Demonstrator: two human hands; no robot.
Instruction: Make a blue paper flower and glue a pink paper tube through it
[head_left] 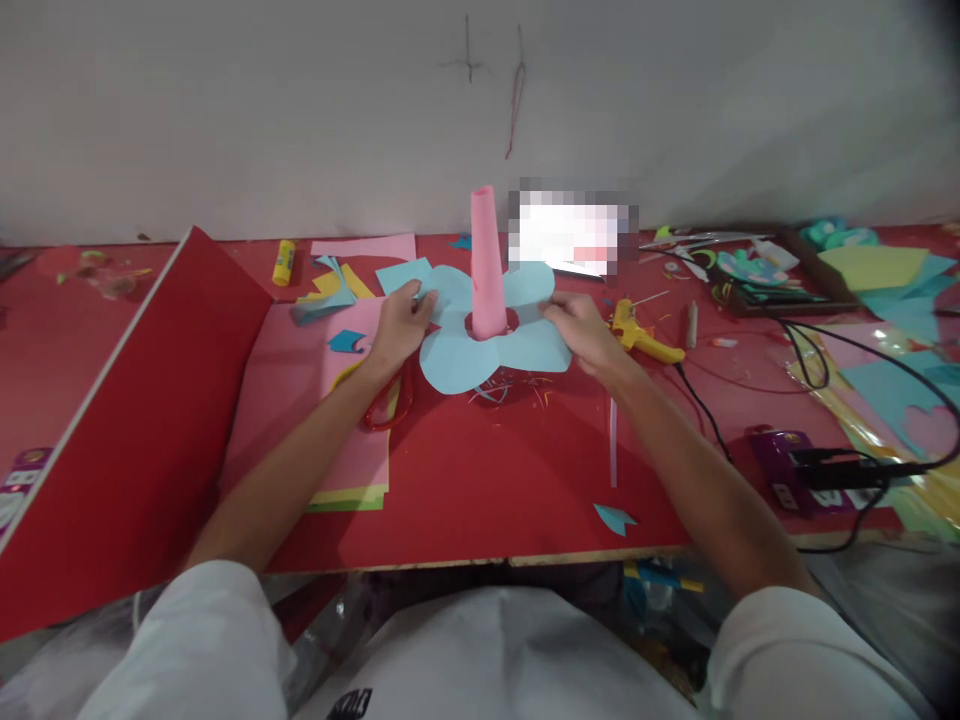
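A light blue paper flower shape (459,345) with rounded petals is held level above the red table, between my two hands. Through the round hole at its middle stands an upright pink paper tube (488,260). My left hand (409,322) pinches the flower's left edge, fingers closed. On the other side my right hand (583,328) grips the right edge between thumb and fingers. Below the flower, thin coloured strips (493,388) show partly; the tube's lower end is hidden.
Red-handled scissors (390,408) lie on stacked coloured paper (289,400) at left, beside a raised red board (142,420). A yellow glue gun (649,343) with its cable is right of my right hand. Farther right are a purple power strip (787,470) and a tray (795,303).
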